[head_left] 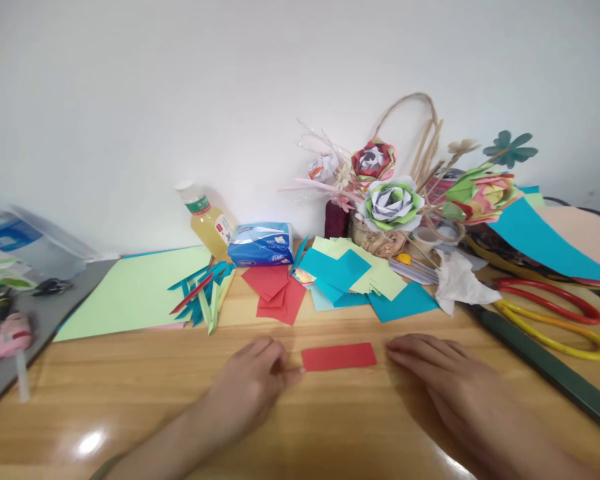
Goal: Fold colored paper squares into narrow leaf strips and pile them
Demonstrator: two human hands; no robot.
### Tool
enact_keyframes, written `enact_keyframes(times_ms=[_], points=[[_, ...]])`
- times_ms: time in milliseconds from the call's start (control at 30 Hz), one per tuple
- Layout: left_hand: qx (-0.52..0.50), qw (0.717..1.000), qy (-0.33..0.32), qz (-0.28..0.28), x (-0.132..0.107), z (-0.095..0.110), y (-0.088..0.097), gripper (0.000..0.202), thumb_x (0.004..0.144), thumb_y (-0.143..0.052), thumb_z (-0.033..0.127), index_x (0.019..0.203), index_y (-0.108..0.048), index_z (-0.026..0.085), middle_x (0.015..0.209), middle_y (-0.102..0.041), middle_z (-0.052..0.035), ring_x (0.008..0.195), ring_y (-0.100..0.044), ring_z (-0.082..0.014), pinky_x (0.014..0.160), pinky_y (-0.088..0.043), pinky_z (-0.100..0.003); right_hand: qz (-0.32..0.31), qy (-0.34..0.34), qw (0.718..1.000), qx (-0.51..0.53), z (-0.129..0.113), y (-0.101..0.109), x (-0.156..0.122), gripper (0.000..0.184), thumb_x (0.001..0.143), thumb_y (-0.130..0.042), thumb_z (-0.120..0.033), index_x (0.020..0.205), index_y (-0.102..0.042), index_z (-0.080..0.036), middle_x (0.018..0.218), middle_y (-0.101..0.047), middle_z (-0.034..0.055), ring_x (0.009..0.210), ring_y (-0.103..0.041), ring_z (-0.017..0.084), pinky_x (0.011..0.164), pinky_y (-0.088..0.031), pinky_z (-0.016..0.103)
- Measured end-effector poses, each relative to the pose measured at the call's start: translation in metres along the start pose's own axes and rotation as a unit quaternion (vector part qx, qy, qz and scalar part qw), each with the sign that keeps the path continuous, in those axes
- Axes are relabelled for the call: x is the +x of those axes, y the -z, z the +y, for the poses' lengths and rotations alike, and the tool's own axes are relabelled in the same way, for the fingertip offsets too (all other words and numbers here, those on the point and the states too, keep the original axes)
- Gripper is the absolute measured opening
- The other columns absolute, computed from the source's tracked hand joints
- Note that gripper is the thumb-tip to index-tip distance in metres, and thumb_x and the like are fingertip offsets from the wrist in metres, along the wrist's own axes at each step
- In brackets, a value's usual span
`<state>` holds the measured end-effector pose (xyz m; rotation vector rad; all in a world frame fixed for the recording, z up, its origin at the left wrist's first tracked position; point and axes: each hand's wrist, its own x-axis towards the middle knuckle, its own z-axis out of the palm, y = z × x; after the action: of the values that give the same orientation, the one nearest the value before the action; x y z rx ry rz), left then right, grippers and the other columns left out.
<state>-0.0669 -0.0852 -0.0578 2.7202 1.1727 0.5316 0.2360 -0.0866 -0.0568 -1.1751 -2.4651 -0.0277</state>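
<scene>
A red paper rectangle (pixel 339 357), apparently folded, lies flat on the wooden table in front of me. My left hand (pixel 260 377) rests to its left, fingers curled and thumb stretched out to the paper's lower left corner. The thumb seems to touch that corner without gripping it. To the right of the paper, my right hand (pixel 427 360) is held low over the table, its fingers extended and close together. A small gap separates those fingertips from the paper, and nothing shows in that hand.
Behind lie red paper squares (pixel 275 293), blue sheets (pixel 337 270) and folded strips (pixel 205 293). A tissue pack (pixel 261 245), juice bottle (pixel 205 220) and paper flowers (pixel 393 203) stand by the wall. Scissors (pixel 555 330) and a paper trimmer (pixel 535 357) are right; a glue gun (pixel 13 340) is left.
</scene>
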Motion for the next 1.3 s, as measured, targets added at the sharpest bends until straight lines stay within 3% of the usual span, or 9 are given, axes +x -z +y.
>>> enact_keyframes(times_ms=[167, 233, 333, 400, 600, 767, 933, 1067, 1300], points=[[-0.110, 0.989, -0.005, 0.096, 0.013, -0.001, 0.004, 0.030, 0.087, -0.036, 0.007, 0.075, -0.061, 0.017, 0.077, -0.058, -0.0036, 0.070, -0.055, -0.0130, 0.061, -0.044, -0.022, -0.010, -0.048, 0.997, 0.067, 0.008, -0.006, 0.001, 0.031, 0.088, -0.037, -0.015, 0.104, -0.063, -0.021, 0.105, -0.066, 0.0068, 0.094, -0.063, 0.018, 0.077, -0.054, 0.033], [-0.125, 0.989, 0.007, 0.077, 0.024, 0.005, 0.002, 0.024, 0.087, -0.038, 0.009, 0.089, -0.061, 0.017, 0.086, -0.060, -0.0051, 0.077, -0.057, -0.0146, 0.067, -0.048, -0.025, -0.019, -0.063, 0.995, 0.074, 0.006, -0.011, 0.005, 0.029, 0.089, -0.041, -0.019, 0.111, -0.059, -0.020, 0.110, -0.064, 0.0086, 0.098, -0.061, 0.020, 0.079, -0.053, 0.036], [-0.007, 1.000, 0.013, -0.025, 0.041, 0.018, -0.006, 0.038, 0.081, -0.062, 0.028, 0.115, -0.054, 0.013, 0.102, -0.061, -0.0100, 0.091, -0.056, -0.0242, 0.075, -0.050, -0.037, -0.032, -0.053, 0.995, 0.075, 0.002, -0.016, 0.011, 0.029, 0.085, -0.047, -0.020, 0.112, -0.059, -0.018, 0.110, -0.062, 0.0112, 0.100, -0.059, 0.022, 0.081, -0.052, 0.039], [0.049, 0.997, -0.005, -0.055, 0.048, 0.024, -0.014, 0.040, 0.080, -0.065, 0.027, 0.115, -0.053, 0.014, 0.100, -0.062, -0.0085, 0.089, -0.056, -0.0235, 0.071, -0.051, -0.035, -0.033, -0.036, 0.995, 0.085, -0.001, -0.018, 0.013, 0.028, 0.084, -0.047, -0.017, 0.109, -0.060, -0.019, 0.109, -0.062, 0.0110, 0.100, -0.058, 0.022, 0.080, -0.052, 0.039], [0.113, 0.983, -0.145, 0.020, 0.053, 0.026, -0.022, 0.017, 0.093, -0.042, 0.014, 0.099, -0.059, 0.014, 0.082, -0.062, -0.0030, 0.070, -0.054, -0.0165, 0.057, -0.047, -0.028, -0.047, 0.036, 0.993, 0.099, 0.000, -0.013, 0.010, 0.040, 0.084, -0.049, -0.016, 0.124, -0.052, -0.021, 0.117, -0.060, 0.0102, 0.110, -0.053, 0.021, 0.088, -0.049, 0.039], [0.091, 0.975, -0.186, 0.077, 0.061, 0.014, -0.020, 0.027, 0.095, -0.037, 0.012, 0.082, -0.061, 0.015, 0.078, -0.062, -0.0017, 0.072, -0.056, -0.0153, 0.060, -0.045, -0.026, -0.095, 0.106, 0.984, 0.105, -0.003, -0.006, 0.013, 0.047, 0.084, -0.051, -0.019, 0.131, -0.047, -0.021, 0.126, -0.055, 0.0098, 0.117, -0.049, 0.021, 0.092, -0.047, 0.036], [0.057, 0.976, -0.200, 0.068, 0.070, 0.000, -0.023, 0.030, 0.093, -0.040, 0.011, 0.071, -0.060, 0.014, 0.083, -0.062, -0.0040, 0.081, -0.057, -0.0164, 0.067, -0.046, -0.026, -0.024, 0.174, 0.983, 0.054, -0.009, -0.009, 0.024, 0.043, 0.089, -0.042, -0.015, 0.132, -0.044, -0.017, 0.122, -0.059, 0.0093, 0.110, -0.053, 0.018, 0.087, -0.048, 0.032], [0.002, 0.978, -0.205, 0.034, 0.073, -0.009, -0.025, 0.027, 0.092, -0.044, 0.014, 0.072, -0.061, 0.015, 0.087, -0.061, -0.0027, 0.088, -0.055, -0.0164, 0.072, -0.047, -0.025, 0.012, 0.227, 0.974, 0.014, -0.017, -0.014, 0.036, 0.037, 0.095, -0.028, -0.015, 0.123, -0.053, -0.015, 0.112, -0.063, 0.0081, 0.094, -0.059, 0.017, 0.075, -0.050, 0.030], [-0.165, 0.976, -0.141, -0.012, 0.066, -0.014, -0.017, 0.030, 0.090, -0.038, 0.005, 0.099, -0.064, 0.015, 0.106, -0.063, -0.0048, 0.103, -0.054, -0.0125, 0.092, -0.043, -0.026, 0.001, 0.196, 0.981, 0.012, -0.023, -0.025, 0.040, 0.032, 0.095, -0.031, -0.016, 0.111, -0.058, -0.014, 0.099, -0.064, 0.0080, 0.086, -0.058, 0.018, 0.070, -0.049, 0.031]])
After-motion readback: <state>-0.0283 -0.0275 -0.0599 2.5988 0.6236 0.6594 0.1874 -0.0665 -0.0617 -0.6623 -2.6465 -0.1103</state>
